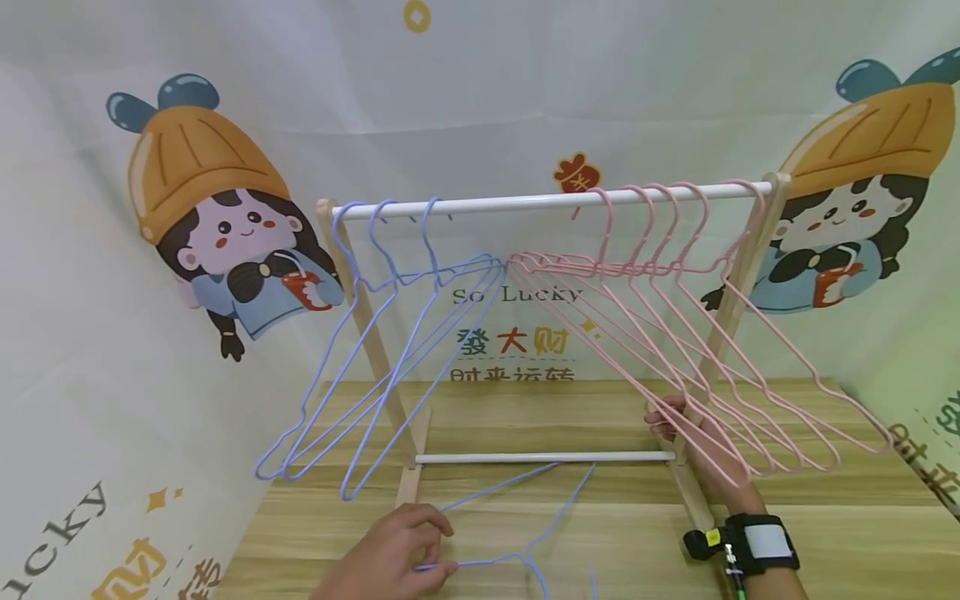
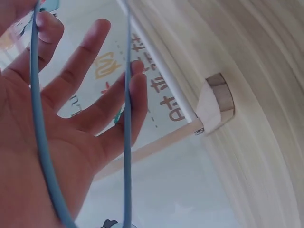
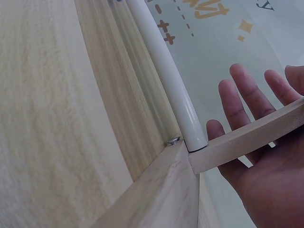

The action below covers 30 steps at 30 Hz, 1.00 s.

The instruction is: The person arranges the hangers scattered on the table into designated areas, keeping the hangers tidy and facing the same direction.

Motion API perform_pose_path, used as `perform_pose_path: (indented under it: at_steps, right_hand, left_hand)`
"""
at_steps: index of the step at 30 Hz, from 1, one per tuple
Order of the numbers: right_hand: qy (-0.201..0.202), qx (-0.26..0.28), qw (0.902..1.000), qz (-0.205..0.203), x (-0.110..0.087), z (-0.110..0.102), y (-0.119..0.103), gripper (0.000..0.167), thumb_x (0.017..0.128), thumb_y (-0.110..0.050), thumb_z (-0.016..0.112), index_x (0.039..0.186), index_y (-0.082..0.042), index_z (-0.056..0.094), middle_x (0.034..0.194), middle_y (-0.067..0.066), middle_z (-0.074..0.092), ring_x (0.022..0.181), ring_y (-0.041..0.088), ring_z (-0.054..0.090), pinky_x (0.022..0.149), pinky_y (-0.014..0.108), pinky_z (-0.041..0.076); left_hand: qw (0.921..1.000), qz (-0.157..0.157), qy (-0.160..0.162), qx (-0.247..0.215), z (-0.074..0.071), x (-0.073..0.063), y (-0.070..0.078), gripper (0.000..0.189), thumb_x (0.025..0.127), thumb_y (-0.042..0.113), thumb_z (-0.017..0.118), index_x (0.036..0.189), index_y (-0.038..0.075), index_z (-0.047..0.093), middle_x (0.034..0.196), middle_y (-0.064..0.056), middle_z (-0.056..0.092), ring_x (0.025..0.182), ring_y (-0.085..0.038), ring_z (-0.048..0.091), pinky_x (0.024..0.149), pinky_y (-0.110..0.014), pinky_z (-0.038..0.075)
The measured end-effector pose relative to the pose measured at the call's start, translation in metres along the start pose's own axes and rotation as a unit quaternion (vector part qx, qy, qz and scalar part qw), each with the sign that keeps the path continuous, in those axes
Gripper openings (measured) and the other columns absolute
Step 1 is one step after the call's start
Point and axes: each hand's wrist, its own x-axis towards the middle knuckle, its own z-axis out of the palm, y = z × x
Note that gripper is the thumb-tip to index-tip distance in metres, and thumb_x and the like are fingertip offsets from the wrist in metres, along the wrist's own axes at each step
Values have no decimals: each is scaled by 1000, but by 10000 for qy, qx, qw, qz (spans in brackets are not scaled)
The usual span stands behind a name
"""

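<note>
My left hand (image 1: 397,550) pinches a blue wire hanger (image 1: 480,562) between thumb and forefinger, low in front of the rack. In the left wrist view the hanger's wire (image 2: 127,161) crosses before the palm, the other fingers spread. My right hand (image 3: 270,190) holds the rack's right wooden upright (image 3: 251,135), thumb on one side and fingers behind. In the head view pink hangers partly cover this hand. Blue hangers (image 1: 426,233) hang at the left of the white top rail (image 1: 495,202), and several pink hangers (image 1: 611,221) at its right.
A white lower bar (image 1: 547,457) joins the rack's two sides above the wood-grain tabletop (image 1: 600,533). Behind stands a printed cloth backdrop (image 1: 450,83) with cartoon figures. A black strap with a small camera (image 1: 761,542) sits on my right wrist.
</note>
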Motion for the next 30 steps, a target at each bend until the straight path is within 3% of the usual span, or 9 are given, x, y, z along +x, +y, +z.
perform_pose_path:
  at_steps: [4,9,13,16,18,22,25,30]
  right_hand:
    - [-68,376,9993,-1,2,-4,5,23,117,-2,50,124,-5,71,112,5,81,102,13,77,91,25,58]
    - [-137,873,9956,313,7,-10,10,21,118,-4,50,129,1,68,116,4,80,107,14,77,92,27,59]
    - [-26,461,9983,351,10,-9,8,19,118,-10,53,127,1,67,114,2,80,105,13,76,92,27,59]
    - [27,164,9993,329,9,-8,6,22,118,-7,52,123,-9,73,110,0,81,100,9,76,90,24,58]
    - [-38,288,9990,333,7,-6,3,27,118,-5,49,121,-15,74,110,-1,81,100,9,76,91,23,57]
    - [-228,331,9990,169,1,0,-6,22,120,-9,48,125,-10,69,113,0,80,102,10,74,92,24,55]
    - [-242,127,9996,26,-2,5,-11,20,120,-14,49,127,-2,63,114,3,80,103,13,74,93,25,55]
    - [-42,-47,10000,22,-1,4,-3,19,119,-14,51,126,-2,64,112,1,80,102,13,75,92,26,54]
  left_hand:
    - [9994,-90,165,-295,-6,-4,4,39,101,25,83,72,25,56,109,4,74,98,-15,72,80,-29,57]
    - [9931,-780,-63,-868,-15,-8,15,38,102,24,80,71,26,57,109,2,75,97,-18,74,77,-31,58]
    - [9853,-1299,-80,-1110,-18,-11,23,39,104,23,76,72,27,56,111,1,76,99,-18,73,76,-32,56]
    - [9836,-1358,296,-1148,-16,-12,28,40,104,16,75,72,27,54,111,1,77,98,-16,72,74,-31,56]
    - [9814,-1356,635,-1202,-12,-11,32,40,103,11,75,74,27,53,112,1,77,99,-14,72,73,-29,57]
    - [9731,-1412,1382,-1183,2,-1,44,42,100,1,74,76,26,51,117,3,76,102,-14,72,74,-30,59]
    - [9603,-1619,2025,-1029,12,10,56,43,97,-3,74,77,27,51,120,4,75,102,-15,73,75,-32,59]
    - [9284,-2051,2808,-1307,13,32,74,39,97,-7,71,80,25,57,121,3,76,107,-16,74,85,-30,61]
